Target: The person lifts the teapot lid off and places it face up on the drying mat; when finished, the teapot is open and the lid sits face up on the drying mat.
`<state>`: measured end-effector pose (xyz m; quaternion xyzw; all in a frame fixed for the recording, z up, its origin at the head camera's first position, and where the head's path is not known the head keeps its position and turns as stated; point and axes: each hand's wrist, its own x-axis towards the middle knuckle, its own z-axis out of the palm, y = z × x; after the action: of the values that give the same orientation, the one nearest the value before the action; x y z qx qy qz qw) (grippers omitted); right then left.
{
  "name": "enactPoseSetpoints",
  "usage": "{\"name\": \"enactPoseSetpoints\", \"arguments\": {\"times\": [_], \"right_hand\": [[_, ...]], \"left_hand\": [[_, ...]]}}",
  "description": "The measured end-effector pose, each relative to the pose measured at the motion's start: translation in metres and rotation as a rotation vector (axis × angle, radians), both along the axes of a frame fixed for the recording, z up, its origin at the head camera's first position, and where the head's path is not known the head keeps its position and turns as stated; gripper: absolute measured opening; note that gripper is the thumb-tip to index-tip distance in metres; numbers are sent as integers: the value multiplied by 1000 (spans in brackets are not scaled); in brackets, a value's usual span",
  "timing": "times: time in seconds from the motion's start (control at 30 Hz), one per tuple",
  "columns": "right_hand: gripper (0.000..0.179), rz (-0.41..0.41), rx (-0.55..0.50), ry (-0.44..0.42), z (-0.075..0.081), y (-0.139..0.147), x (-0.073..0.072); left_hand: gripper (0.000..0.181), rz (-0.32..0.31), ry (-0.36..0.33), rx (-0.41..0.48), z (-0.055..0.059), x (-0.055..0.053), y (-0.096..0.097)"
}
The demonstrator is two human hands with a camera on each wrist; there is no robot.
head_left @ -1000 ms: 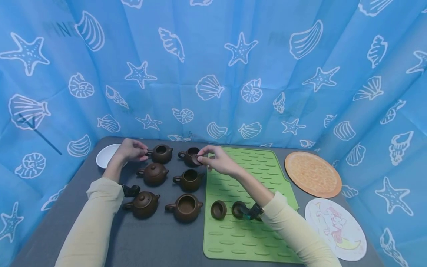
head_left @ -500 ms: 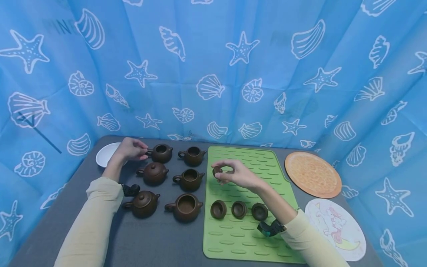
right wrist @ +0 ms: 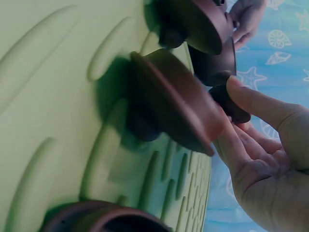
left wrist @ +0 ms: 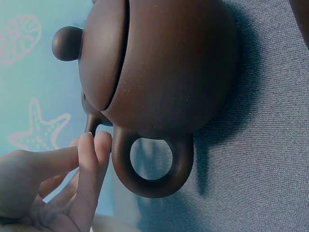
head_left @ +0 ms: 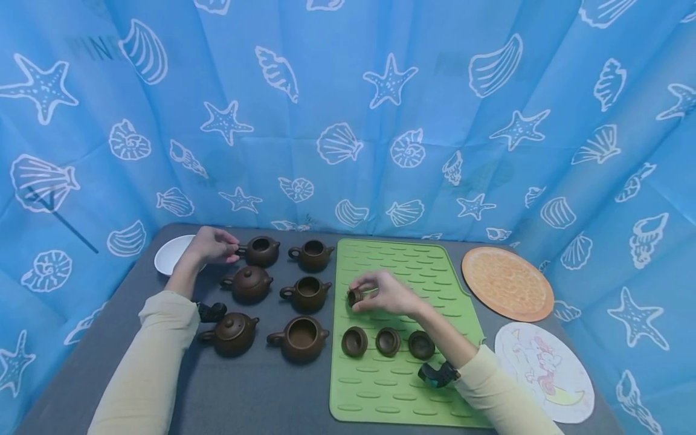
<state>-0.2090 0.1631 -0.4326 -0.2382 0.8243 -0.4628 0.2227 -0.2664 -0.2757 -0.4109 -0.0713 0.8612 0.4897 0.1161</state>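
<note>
My left hand [head_left: 214, 246] pinches the handle of a lidless brown teapot [head_left: 263, 252] at the back left. In the left wrist view its fingertips lie beside the handle of a nearer lidded teapot [left wrist: 164, 72], which mostly hides the pinched handle. Over the green mat [head_left: 370, 393], my right hand [head_left: 388, 294] holds a small brown teapot lid [head_left: 354, 297] between thumb and fingers, tilted on its side. Nearer to me, three more lids lie in a row on the mat: a left lid [head_left: 354, 342], a middle lid [head_left: 388, 342] and a right lid [head_left: 421, 345], knobs down.
Three lidless teapots stand in a column left of the mat, including a front one [head_left: 301, 339]. A lidded teapot [head_left: 232, 334] is at the front left. A white bowl [head_left: 171, 255] sits behind my left hand. Two round mats, one orange-brown [head_left: 508, 284] and one white [head_left: 545, 371], lie at right.
My right hand has lifted the lid off the back right teapot and carried it right and toward me over the mat. My left hand keeps its hold on the handle.
</note>
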Motion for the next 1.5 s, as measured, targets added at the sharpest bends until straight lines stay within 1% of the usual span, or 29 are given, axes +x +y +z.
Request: {"name": "enactPoseSetpoints", "arguments": {"times": [0.07,0.2,0.4,0.57,0.83,1.0,1.1,1.27,1.37,1.5], "right_hand": [[51,10,24,4,-3,0,0],[47,37,33,17,-3,0,0],[42,84,38,43,-2,-2,-3],[40,94,60,43,-1,-5,-4],[45,141,81,110,-5,-10,-5],[47,153,89,112,-4,-10,-5],[44,152,89,109,-2,-9,-5],[41,106,116,181,3,-4,-6],[40,72,113,222,9,-4,-6],[40,56,75,265,16,-9,-4]], "left_hand": [[30,-15,6,-7,0,0,0],[31,-22,9,0,1,0,0],[32,-17,2,3,2,0,0],[32,-11,4,4,2,0,0],[32,-14,-6,8,3,1,-3],[33,-26,-9,6,6,2,-4],[34,-28,-1,-1,8,4,-6],[36,-35,28,-27,10,9,-8],[36,-57,44,-43,11,14,-9],[36,-102,58,-51,13,23,-13]]}}
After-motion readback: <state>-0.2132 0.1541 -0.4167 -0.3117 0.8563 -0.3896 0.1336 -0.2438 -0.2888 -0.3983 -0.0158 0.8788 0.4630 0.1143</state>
